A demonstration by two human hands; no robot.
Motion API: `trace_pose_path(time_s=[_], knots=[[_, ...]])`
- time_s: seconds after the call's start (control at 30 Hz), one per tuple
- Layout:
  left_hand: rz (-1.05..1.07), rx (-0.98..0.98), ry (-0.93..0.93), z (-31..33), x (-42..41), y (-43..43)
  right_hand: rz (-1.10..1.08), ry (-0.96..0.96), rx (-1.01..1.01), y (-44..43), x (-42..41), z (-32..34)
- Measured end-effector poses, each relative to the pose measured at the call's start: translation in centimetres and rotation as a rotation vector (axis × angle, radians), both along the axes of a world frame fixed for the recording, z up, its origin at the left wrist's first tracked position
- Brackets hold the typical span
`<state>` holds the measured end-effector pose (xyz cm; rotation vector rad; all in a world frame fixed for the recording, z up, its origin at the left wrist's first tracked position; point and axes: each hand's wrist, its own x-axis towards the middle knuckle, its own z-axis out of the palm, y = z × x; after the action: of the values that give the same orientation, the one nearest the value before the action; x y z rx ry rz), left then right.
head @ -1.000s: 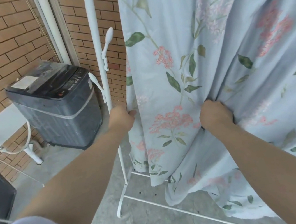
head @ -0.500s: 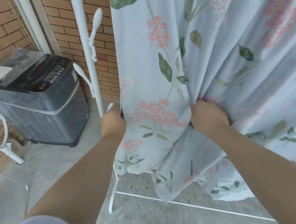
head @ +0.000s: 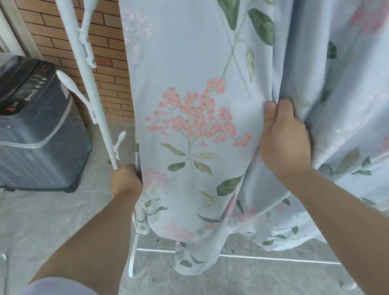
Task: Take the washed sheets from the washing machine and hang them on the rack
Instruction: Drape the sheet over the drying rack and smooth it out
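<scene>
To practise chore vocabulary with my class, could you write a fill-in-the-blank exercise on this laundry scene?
1. The light blue sheet hanging on the white rack is printed with green leaves and pink ______.
2. The grey washing machine stands before a ______ wall.
3. The right hand pinches a fold of the sheet under its ______; the left hand holds the sheet's edge.

Missing words: flowers; brick; thumb

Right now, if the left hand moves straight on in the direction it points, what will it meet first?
Probably the rack's white upright pole, which rises just beyond the left hand gripping the sheet edge. Depth is unclear, so it might pass beside it toward the brick wall.
</scene>
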<state>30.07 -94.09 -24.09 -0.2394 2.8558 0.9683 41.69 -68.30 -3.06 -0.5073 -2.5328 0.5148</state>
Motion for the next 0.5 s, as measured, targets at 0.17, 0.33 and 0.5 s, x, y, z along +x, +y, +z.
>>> trace_pose_path(time_s=[0.17, 0.33, 0.5], knots=[[-0.127, 0.031, -0.172, 1.5, -1.0, 0.6, -0.004, -0.009, -0.027, 0.2, -0.6, -0.5], [-0.091, 0.258, -0.098, 5.1, -0.4, 0.5, -0.034, -0.004, -0.072, 0.8, -1.2, -2.0], [-0.253, 0.705, 0.025, 10.2, 1.8, 1.8, -0.059, 0.012, -0.098, 1.3, -2.0, -2.3]])
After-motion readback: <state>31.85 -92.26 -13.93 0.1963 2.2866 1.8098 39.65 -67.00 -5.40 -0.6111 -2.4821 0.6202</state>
